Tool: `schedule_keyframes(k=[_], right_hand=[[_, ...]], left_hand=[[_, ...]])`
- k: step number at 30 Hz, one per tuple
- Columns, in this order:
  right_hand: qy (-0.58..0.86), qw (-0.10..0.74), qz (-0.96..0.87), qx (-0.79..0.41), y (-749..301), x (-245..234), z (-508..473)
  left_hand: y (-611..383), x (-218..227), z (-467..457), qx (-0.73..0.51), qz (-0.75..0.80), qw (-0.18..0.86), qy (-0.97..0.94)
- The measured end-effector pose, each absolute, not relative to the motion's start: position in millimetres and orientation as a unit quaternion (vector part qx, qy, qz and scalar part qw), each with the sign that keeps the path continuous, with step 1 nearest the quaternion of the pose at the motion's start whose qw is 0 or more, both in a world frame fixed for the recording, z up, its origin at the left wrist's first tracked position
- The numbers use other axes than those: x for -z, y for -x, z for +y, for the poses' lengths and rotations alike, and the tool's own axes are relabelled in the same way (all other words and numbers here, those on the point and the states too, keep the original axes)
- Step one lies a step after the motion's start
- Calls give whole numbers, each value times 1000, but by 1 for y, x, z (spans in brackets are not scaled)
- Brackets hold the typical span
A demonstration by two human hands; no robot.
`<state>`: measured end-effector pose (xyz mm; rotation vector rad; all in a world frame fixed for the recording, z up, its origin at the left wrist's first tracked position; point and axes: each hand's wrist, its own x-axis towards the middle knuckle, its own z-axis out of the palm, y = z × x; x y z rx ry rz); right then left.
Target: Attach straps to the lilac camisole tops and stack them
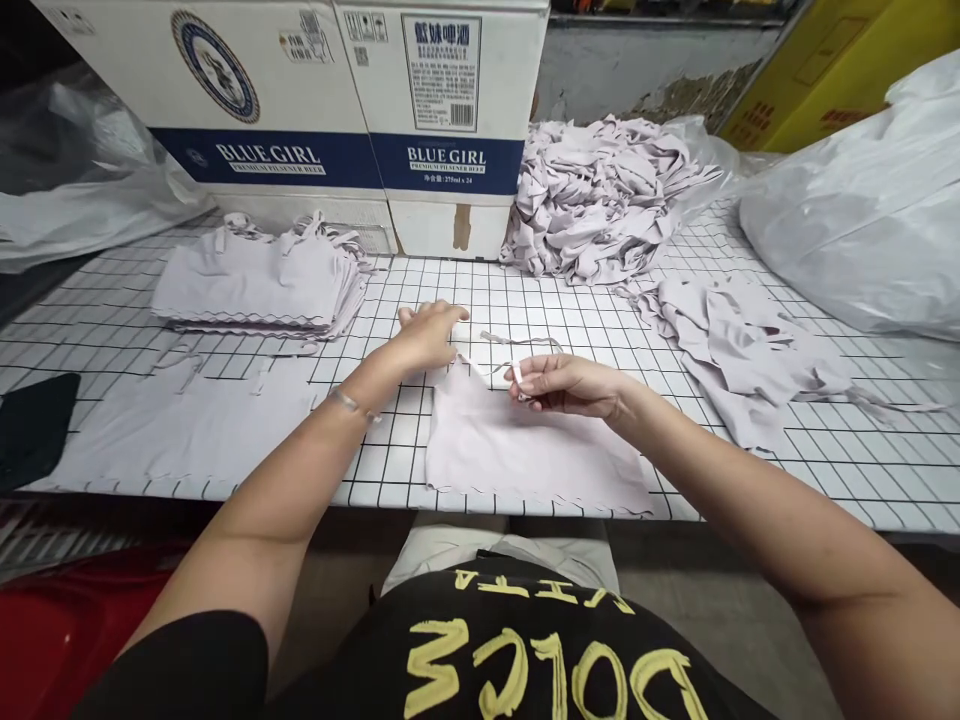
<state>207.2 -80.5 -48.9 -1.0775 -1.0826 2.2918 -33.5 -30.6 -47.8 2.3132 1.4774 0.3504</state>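
A pale pink camisole top [525, 450] lies flat on the table in front of me, its scalloped hem toward my body. My right hand [570, 385] is above its upper edge, thumb and fingers pinched on a thin strap [517, 376] that shows as a small whitish loop. At the top's upper left corner is my left hand [431, 335], back upward, fingers apart; the lower fingers are partly hidden. Another thin strap [525, 341] curves over the table just beyond the hands.
Left are a flat top [195, 425], a stack of folded tops [255, 275] and a black phone-like object [34, 430]. A beer carton [360, 110] stands behind. Right are a heaped pile of tops [600, 200], loose tops [735, 340] and a plastic bag [862, 210].
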Motion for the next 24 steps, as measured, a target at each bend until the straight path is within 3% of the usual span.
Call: schedule_keyframes(k=[5,13,17,24], right_hand=[[439,286,-338,-782,-215,59,-70],[462,338,-342,-746,-210,80,-80],[469,343,-360,-730,-210,79,-85],[484,393,-408,-667,-203,83,-93]], left_hand=[[13,64,-103,-122,513,217,-821],[-13,87,-120,-77,509,265,-816],[-12,84,-119,-115,515,326,-784],[-15,86,-129,-204,537,346,-742]])
